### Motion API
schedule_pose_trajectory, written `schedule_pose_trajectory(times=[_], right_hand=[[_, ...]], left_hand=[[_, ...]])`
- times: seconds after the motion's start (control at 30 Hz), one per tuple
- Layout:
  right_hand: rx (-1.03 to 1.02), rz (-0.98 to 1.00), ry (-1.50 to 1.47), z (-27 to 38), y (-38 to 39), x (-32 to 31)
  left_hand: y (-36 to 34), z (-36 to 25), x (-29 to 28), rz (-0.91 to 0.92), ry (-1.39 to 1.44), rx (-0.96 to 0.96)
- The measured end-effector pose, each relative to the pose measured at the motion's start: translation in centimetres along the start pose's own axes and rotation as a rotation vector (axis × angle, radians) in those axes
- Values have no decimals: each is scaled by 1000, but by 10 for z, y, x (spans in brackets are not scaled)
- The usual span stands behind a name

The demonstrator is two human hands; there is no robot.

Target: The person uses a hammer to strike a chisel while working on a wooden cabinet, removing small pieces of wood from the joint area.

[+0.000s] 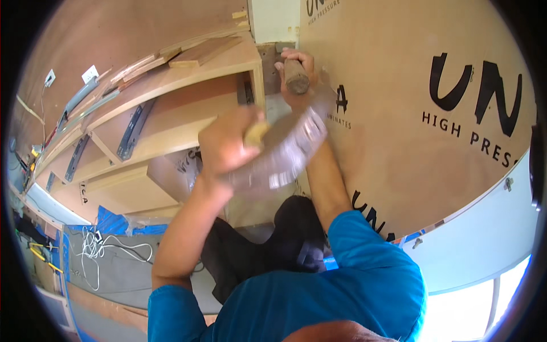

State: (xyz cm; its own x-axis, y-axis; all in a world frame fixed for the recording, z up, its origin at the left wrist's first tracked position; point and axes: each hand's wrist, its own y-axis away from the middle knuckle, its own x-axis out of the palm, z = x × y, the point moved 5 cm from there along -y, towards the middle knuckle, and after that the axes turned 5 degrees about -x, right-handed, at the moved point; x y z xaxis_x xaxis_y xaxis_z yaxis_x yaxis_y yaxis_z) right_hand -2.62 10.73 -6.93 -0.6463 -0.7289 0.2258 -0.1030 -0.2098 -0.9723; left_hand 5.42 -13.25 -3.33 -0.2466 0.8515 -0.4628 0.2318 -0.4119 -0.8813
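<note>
My left hand (228, 139) is closed around a yellow-handled tool (256, 134). A broad grey-brown streak of motion blur curves beside this hand, so the tool's kind and exact shape cannot be made out. Farther forward, my right hand (301, 57) wraps round a thick round piece of wood (297, 78), its blunt brown end turned toward me. The far end of that wood is hidden. My right hand is close to the large printed wooden panel (393, 119) and near the corner of the cabinet frame (256, 74).
Loose wood strips (205, 50) lie on the cabinet top, and dark metal drawer slides (135, 128) line its inside. To my lower left, a tangled white cable (94, 251) lies on a grey covering. Yellow-handled pliers (45, 256) are at the far left. A pale blue panel (467, 245) stands at the right.
</note>
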Motion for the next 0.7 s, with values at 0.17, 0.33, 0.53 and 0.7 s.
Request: schedule_pose_trajectory(times=[0.17,0.33,0.53,0.7], right_hand=[[1,3,95,-5,-11,-13],[13,13,6,-4,0,-8],[33,23,66,12,-8,-14],[-32,11,37,-14,-18,-17]], left_hand=[[-18,-13,-5,78,-32,-56],[-8,22,30,237,-56,-128],[-2,-25,-13,-27,-12,134],[-15,-27,-10,47,-248,-59]])
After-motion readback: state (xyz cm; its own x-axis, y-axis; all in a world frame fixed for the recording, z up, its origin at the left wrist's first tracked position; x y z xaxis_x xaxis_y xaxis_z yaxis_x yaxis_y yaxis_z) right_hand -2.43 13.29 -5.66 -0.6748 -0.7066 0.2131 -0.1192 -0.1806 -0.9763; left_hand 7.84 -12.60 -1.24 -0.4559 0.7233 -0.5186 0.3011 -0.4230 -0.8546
